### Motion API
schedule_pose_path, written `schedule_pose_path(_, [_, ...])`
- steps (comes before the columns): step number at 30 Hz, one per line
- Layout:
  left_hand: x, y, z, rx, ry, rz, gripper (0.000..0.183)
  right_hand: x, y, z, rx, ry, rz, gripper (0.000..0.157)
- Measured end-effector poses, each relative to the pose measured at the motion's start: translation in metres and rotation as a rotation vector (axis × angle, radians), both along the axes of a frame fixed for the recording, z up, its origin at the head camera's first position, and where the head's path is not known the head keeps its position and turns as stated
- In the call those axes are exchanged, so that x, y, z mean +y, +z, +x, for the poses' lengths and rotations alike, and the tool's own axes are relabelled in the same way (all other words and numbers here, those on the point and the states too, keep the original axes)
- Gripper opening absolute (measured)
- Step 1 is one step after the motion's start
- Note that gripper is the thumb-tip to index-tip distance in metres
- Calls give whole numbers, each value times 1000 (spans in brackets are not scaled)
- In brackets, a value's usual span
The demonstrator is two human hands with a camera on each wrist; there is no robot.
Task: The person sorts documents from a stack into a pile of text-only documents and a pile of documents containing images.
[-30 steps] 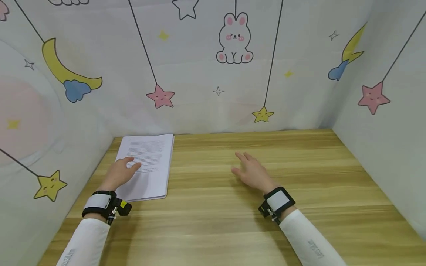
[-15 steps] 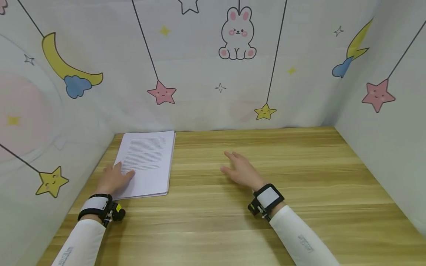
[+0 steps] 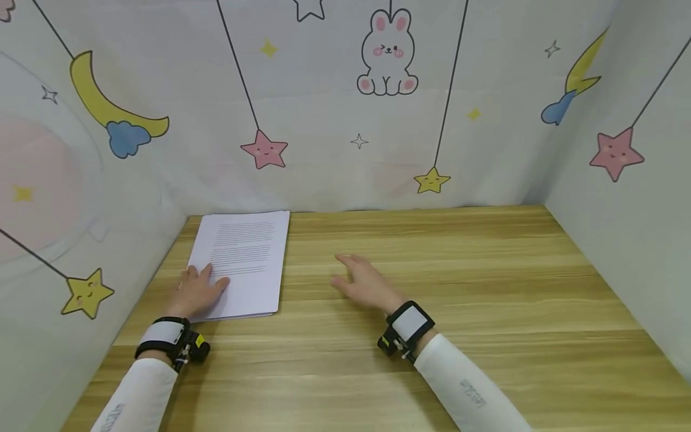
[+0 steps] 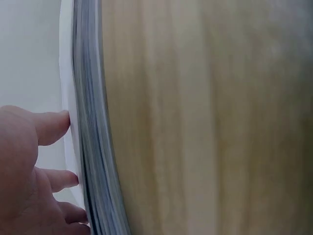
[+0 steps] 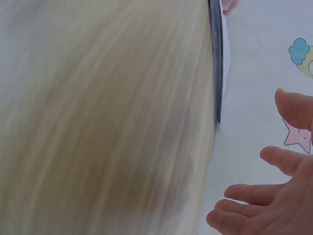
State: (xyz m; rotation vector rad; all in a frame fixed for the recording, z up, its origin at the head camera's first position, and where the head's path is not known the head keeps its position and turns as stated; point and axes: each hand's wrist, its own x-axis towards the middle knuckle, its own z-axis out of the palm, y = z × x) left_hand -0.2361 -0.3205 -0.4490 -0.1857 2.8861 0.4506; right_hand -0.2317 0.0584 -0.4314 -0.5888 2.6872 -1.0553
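Observation:
A stack of printed paper (image 3: 254,288) lies flat at the back left of the wooden table. My left hand (image 3: 197,294) rests on the stack's near left part, fingers spread over the top sheet. In the left wrist view the fingertips touch the top of the paper stack (image 4: 93,122), whose layered edge shows. To the right of the stack, my right hand (image 3: 369,285) is held over the table with its fingers extended, apart from the paper. The right wrist view shows that hand (image 5: 274,196) holding nothing, with the stack's edge (image 5: 216,63) farther off.
The wood-grain table (image 3: 486,288) is bordered by a white cloth backdrop (image 3: 324,108) with printed stars, moons and a rabbit. Each wrist bears a strapped camera, the left wrist camera (image 3: 198,348) and the right wrist camera (image 3: 387,342).
My left hand has come down onto the paper, and the stack has shifted slightly right. My right hand has moved left, toward the stack.

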Motion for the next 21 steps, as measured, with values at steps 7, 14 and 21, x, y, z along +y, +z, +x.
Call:
schedule_pose_path(7, [15, 1, 0, 27, -49, 36, 76, -20, -6, 2, -167, -16, -189, 64])
schedule_pose_path(14, [26, -2, 1, 49, -55, 56, 74, -44, -15, -1, -325, -80, -403, 73])
schedule_pose_path(21, [31, 0, 5, 56, -51, 51, 74, -64, -15, -1, -441, -107, -550, 75])
